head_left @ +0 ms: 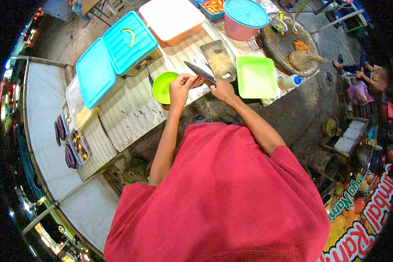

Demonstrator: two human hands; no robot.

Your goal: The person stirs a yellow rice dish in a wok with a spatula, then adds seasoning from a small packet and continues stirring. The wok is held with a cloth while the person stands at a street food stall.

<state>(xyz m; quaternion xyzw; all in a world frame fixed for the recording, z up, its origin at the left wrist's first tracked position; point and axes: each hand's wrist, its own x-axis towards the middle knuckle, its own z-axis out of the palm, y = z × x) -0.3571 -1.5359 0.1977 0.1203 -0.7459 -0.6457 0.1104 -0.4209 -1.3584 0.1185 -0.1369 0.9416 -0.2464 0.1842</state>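
Observation:
My left hand pinches a small red and yellow packet, probably a sachet, above the table edge. In my right hand is the dark handle of a kitchen knife; its blade points away and to the left, close beyond the packet. A lime-green bowl stands just left of my left hand, which partly covers it. Past the knife lies a worn chopping board. Right of my right hand sits a pale green square tray, with a blue-capped squeeze bottle beside it.
A large stone mortar with a pestle and orange paste stands back right. Lidded tubs, a pink bucket and chillies line the table's far side. Eggplants lie far left. A person sits at right.

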